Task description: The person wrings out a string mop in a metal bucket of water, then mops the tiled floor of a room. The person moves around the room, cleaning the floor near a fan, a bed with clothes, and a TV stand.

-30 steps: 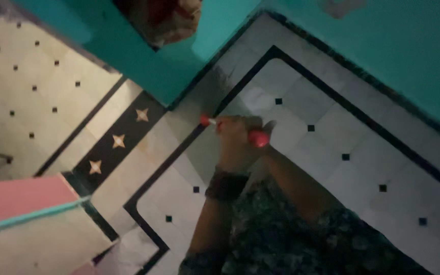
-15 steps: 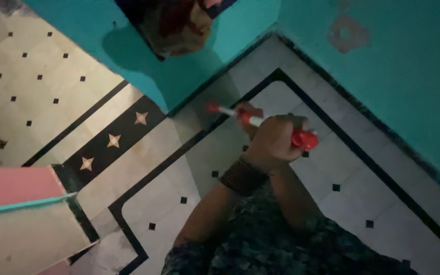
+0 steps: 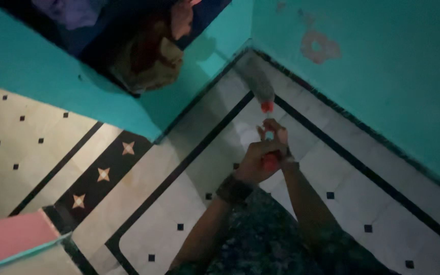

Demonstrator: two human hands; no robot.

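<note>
Dim corner, turquoise walls [image 3: 383,76] above a pale tiled floor [image 3: 143,188] with black lines. Both grips clenched together: left hand [image 3: 255,163] and right hand [image 3: 278,137] clasp a red-handled broom [image 3: 262,91], raised over the corner.

Dim light falls on a pale tiled floor [image 3: 36,147] dotted with small black diamonds and crossed by black border lines. A black strip with three pale stars [image 3: 103,174] runs beside a turquoise painted wall [image 3: 362,66] with one peeled patch [image 3: 319,46].
</note>
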